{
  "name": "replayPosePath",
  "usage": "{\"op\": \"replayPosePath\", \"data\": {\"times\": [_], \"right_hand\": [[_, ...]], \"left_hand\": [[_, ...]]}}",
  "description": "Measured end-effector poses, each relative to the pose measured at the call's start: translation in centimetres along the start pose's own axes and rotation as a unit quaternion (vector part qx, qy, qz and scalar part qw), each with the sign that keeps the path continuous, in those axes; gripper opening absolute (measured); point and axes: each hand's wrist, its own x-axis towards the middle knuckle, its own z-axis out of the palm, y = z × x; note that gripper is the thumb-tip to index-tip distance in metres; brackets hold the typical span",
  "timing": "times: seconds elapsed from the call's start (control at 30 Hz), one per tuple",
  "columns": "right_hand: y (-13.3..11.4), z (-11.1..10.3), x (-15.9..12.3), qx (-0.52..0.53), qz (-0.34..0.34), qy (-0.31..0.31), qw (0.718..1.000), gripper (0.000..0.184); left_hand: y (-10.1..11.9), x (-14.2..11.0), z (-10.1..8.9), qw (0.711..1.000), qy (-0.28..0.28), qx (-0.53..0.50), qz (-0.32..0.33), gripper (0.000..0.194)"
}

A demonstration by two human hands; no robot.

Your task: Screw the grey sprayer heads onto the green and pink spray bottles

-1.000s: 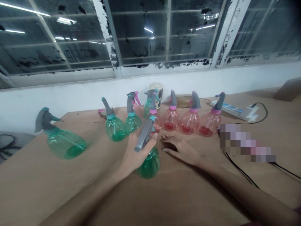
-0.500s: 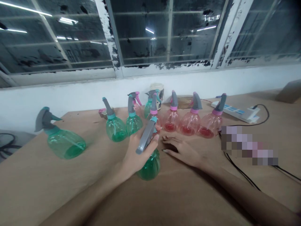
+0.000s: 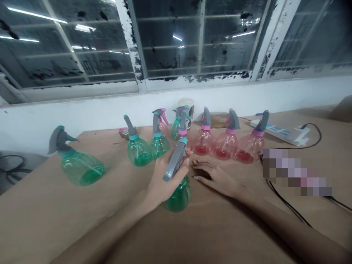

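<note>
My left hand (image 3: 165,179) is wrapped round the neck of a green spray bottle (image 3: 178,198) with a grey trigger head, which stands on the table in front of me. My right hand (image 3: 217,178) rests on the table just right of that bottle, its fingers stretched out and holding nothing. Behind my hands is a row of spray bottles: a green one (image 3: 139,152) and others to the left, and several pink ones, such as the pink spray bottle (image 3: 224,145), to the right. Another green spray bottle (image 3: 81,168) stands apart at the far left.
A white power strip (image 3: 279,132) with a plugged-in black cable lies at the back right. A paper cup (image 3: 189,110) stands against the wall behind the bottles. Black cables run along the table's right side. A brown box (image 3: 342,109) sits at the far right.
The whole view has shifted slightly, so everything appears a little further right. Both hands and the bottles keep their places relative to one another.
</note>
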Motion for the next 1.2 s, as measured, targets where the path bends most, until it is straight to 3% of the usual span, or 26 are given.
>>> {"op": "replayPosePath", "data": {"times": [0.3,0.53,1.2], "right_hand": [[-0.14,-0.17,0.03,-0.004,0.0,-0.006,1.0,0.039],[-0.11,-0.1,0.01,0.004,0.001,-0.009,1.0,0.039],[-0.25,-0.12,-0.03,0.003,-0.001,-0.005,1.0,0.038]], "left_hand": [[0.08,0.09,0.0,1.0,0.006,0.011,0.002,0.019],[0.66,0.01,-0.36,0.999,0.004,0.033,0.027,0.006],[0.09,-0.32,0.17,1.0,0.002,-0.005,-0.006,0.019]]}}
